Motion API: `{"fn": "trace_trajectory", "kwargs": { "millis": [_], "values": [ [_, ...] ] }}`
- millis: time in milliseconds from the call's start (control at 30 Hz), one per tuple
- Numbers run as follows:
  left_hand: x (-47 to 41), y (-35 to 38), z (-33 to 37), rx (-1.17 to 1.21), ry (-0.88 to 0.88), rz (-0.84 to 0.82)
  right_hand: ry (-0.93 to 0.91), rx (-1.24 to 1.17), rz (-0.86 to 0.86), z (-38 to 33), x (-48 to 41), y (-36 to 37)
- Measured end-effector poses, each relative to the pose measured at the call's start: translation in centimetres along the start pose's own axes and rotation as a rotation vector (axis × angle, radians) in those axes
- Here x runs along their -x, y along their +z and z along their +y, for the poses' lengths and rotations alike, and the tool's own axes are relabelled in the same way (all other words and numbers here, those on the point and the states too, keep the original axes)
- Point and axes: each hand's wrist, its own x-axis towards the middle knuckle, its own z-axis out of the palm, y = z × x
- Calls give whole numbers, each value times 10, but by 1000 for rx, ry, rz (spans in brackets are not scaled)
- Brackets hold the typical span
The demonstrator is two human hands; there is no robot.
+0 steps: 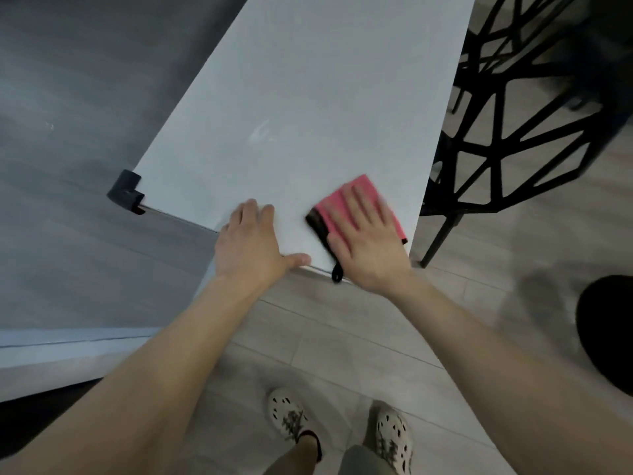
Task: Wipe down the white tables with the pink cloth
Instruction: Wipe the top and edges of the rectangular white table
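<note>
Head view: the right hand (366, 238) lies flat with straight, blurred fingers, pressing the pink cloth (324, 207) onto the white desk (308, 97) close to its near right corner. Much of the cloth is hidden under the palm, and its black loop (337, 274) hangs over the edge. The left hand (253, 240) rests open just beside it, thumb along the near edge. The desk's far end is cut off. A black lattice chair (513, 125) stands to the right, only partly in frame.
</note>
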Motion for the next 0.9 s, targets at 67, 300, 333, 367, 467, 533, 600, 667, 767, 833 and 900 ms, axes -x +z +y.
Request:
{"fn": "trace_trajectory", "kwargs": {
  "millis": [67, 300, 333, 367, 467, 533, 600, 667, 767, 833, 900],
  "values": [
    [2, -1, 1, 19, 6, -12, -286, 36, -87, 13, 26, -6],
    [-1, 1, 2, 80, -54, -13, 201, -71, -91, 87, -18, -35],
    [0, 1, 3, 97, -65, -23, 114, -27, -64, 71, -14, -28],
    [1, -1, 4, 113, -76, -36, -50, 9, -57, 57, -6, -20],
    [5, -8, 11, 155, -112, -86, -568, 29, -158, 48, 16, -9],
    [10, -13, 20, 176, -164, -96, -679, 46, -197, 77, -5, -18],
    [19, -13, 31, 183, -245, -46, -551, 80, -200, 117, -44, -31],
    [33, -7, 45, 194, -329, 64, -310, 65, -165, 146, -82, -45],
    [56, 5, 79, 250, -435, 91, -312, 25, -114, 119, -76, -36],
    [62, 8, 104, 281, -498, 12, -634, 0, -117, 87, -38, -20],
    [60, 9, 124, 295, -546, -96, -884, -32, -177, 81, -14, -14]
  ]
}}
